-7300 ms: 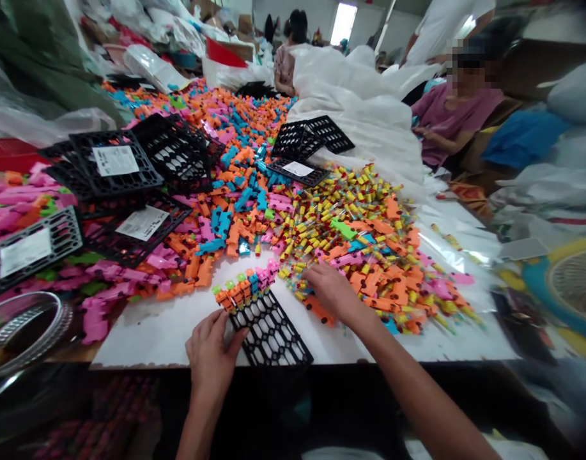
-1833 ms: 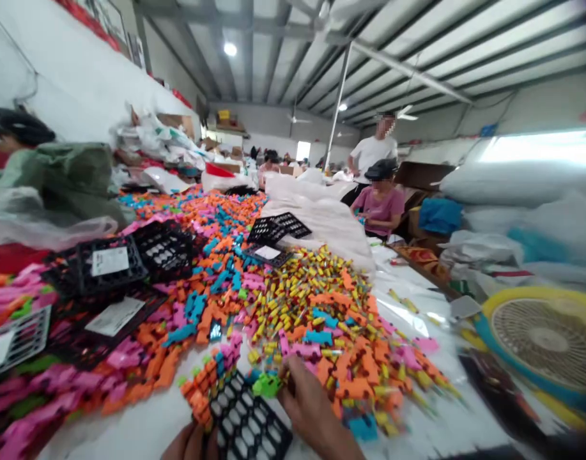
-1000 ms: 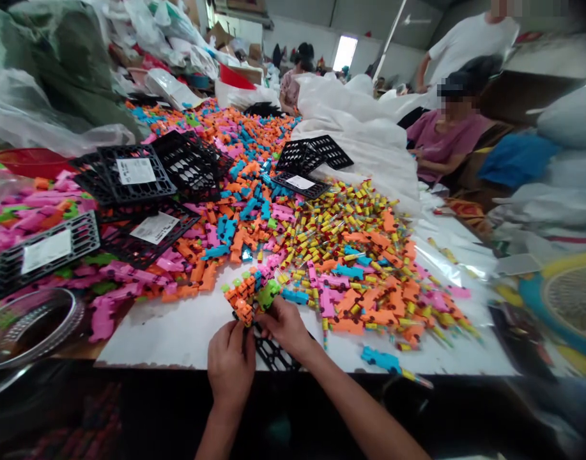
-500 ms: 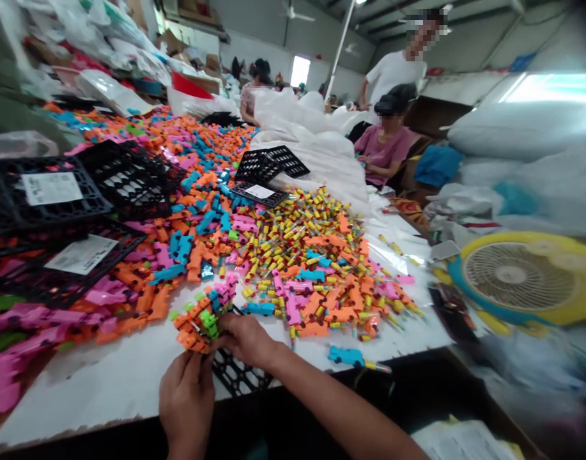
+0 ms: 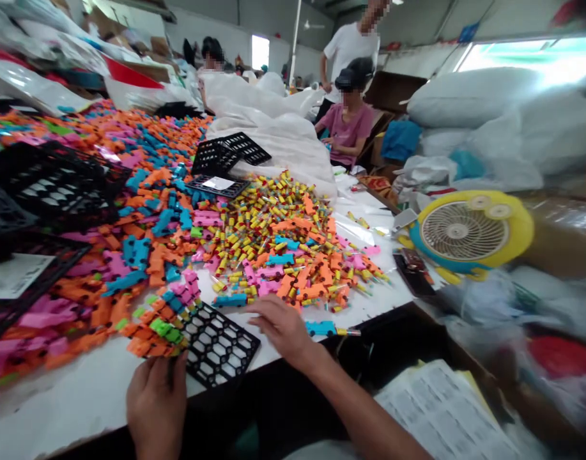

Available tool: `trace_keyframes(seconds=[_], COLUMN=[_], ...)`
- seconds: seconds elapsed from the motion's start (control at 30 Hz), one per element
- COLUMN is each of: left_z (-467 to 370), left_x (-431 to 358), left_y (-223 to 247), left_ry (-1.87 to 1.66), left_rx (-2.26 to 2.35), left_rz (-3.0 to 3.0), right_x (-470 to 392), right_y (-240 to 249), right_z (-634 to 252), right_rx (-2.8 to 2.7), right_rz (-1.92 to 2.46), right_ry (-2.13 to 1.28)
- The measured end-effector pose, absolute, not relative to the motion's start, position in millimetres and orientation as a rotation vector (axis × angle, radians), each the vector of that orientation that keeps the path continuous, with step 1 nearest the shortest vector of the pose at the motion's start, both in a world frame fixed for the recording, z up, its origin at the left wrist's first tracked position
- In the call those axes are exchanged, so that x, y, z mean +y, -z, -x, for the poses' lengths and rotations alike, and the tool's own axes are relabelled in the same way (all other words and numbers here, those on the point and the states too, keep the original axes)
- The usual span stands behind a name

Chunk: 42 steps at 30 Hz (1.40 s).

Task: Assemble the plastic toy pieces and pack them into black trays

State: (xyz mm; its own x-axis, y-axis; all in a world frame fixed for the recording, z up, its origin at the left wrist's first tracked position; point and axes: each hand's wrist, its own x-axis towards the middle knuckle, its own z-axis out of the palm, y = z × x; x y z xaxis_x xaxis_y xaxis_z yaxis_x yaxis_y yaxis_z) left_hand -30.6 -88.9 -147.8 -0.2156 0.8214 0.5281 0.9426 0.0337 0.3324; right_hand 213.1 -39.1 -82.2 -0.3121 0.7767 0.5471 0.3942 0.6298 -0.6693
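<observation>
My left hand [image 5: 157, 404] is closed on the near left edge of a black plastic grid tray [image 5: 222, 342], tilted at the table's front edge. Orange, green, blue and pink toy cars [image 5: 164, 329] fill its left end; the cells to the right are bare. Just right of the tray, my right hand [image 5: 284, 327] hovers with fingers stretched forward and nothing visible in them. Close to its fingertips lies a blue toy car [image 5: 230, 299]. A second blue toy car [image 5: 320, 328] with a yellow-capped clear tube is beside the wrist.
Small yellow-and-red tubes [image 5: 268, 223] and mixed cars are heaped behind the tray. More black trays [image 5: 57, 185] lie at left. A yellow-and-blue fan [image 5: 465, 230] stands right; printed sheets [image 5: 441, 409] lie below the edge. A seated person [image 5: 347, 121] and others are beyond.
My right hand has left the cars in the tray and moved right, its fingers straightening. More of the grid now shows. The view has swung to the right.
</observation>
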Motion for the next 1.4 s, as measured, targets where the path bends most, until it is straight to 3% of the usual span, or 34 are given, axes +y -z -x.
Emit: trace_keyframes(seconds=[0.23,0.5,0.6,0.97,1.03,1.2,1.4], left_z=[27.7,32.5,27.2,20.2,20.8,20.7,24.0], left_x=[-92.0,-88.0,-93.7,-107.5,-107.2,-108.4,-105.6], left_y=[146.2,146.6,141.5,144.7,144.3,144.6,147.5], left_ry=[0.894,1.044,1.108,1.098,1.114,1.128,1.154], left_rx=[-2.183,-2.181,-2.217,-2.288,-2.297,-2.334,-2.300], left_rz=[1.817,1.914,1.883,1.858,1.873,1.873,1.882], right_x=[-99.4,-84.6,-68.6,-18.6,-12.7,-6.9,6.2], right_y=[112.8,113.8,103.3,122.9,126.8,121.8,121.7], right_z=[-363.3,-349.8,-305.5,-124.6,-116.7,-120.1,-120.9], right_rx=[-2.185,-2.140,-2.073,-1.515,-1.610,-2.078,-2.261], right_rz=[1.501,1.315,1.241,0.897,0.849,0.769,0.619], right_ry=[0.001,-0.060,-0.255,-1.695,-1.638,-1.110,-1.031])
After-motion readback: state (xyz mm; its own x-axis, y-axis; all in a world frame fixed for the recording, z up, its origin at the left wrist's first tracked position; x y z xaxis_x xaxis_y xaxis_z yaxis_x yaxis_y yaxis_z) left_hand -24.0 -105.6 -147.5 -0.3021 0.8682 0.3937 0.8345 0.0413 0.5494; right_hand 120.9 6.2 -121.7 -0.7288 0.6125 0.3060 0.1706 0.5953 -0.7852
